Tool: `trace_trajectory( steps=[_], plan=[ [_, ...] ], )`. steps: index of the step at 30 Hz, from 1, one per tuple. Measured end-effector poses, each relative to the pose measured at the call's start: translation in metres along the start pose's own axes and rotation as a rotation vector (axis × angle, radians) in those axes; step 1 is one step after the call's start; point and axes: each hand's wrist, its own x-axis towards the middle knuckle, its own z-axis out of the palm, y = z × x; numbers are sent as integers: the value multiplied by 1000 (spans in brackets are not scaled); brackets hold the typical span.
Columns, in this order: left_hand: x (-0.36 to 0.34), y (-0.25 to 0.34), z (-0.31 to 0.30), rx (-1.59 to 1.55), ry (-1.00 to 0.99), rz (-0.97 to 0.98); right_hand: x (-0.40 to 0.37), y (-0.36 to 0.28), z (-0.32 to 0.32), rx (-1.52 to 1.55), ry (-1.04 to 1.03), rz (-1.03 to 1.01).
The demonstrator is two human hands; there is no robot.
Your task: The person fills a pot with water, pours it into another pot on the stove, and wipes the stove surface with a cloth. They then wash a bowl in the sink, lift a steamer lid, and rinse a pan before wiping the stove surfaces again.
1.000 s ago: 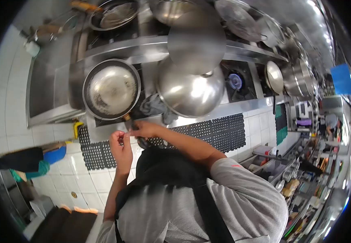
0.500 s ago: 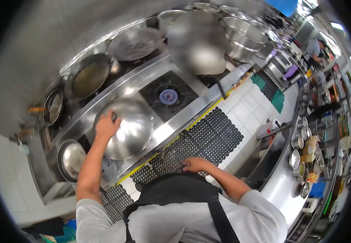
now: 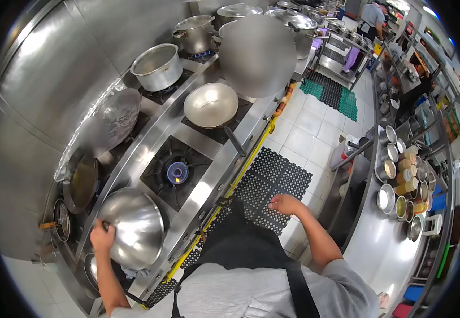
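Note:
My left hand [image 3: 102,237] is closed round the small dark handle of a large domed steel lid [image 3: 135,228]. The shiny lid sits over the front of the range at the lower left; what lies beneath it is hidden. Just beyond it, a lit burner [image 3: 177,173] shows a blue flame with an orange spot. My right hand [image 3: 287,204] hangs over the black floor mat, fingers curled, nothing visible in them. A wok [image 3: 211,105] with a dark handle rests on the burner farther along.
Behind the front burners stand a deep pot [image 3: 157,67], a lidded pot [image 3: 239,10] and dark pans [image 3: 81,183]. A steel counter [image 3: 365,230] with small containers runs along the right. A co-worker [image 3: 372,20] stands at the far end. A blurred disc covers part of the view.
My view has swung toward the right, bringing the wok into sight. My left hand keeps hold of the lid's handle. My right hand has moved a little right and up in view.

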Motion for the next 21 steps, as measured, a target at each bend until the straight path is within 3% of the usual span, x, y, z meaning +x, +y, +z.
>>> trace_trajectory(
  steps=[4, 8, 14, 18, 21],
  plan=[
    [17, 51, -82, -82, 43, 28, 67, 6, -32, 111, -36, -47],
    [64, 124, -136, -126, 36, 77, 125, 0, -70, 385, -135, 120],
    [148, 253, -194, -187, 83, 256, 171, 98, -110, 360, 36, 416],
    [221, 346, -234, -255, 122, 345, 173, 196, -119, 561, 24, 817],
    [285, 432, -259, -333, 166, 461, 176, 253, -124, 584, -110, 888]
  ],
)
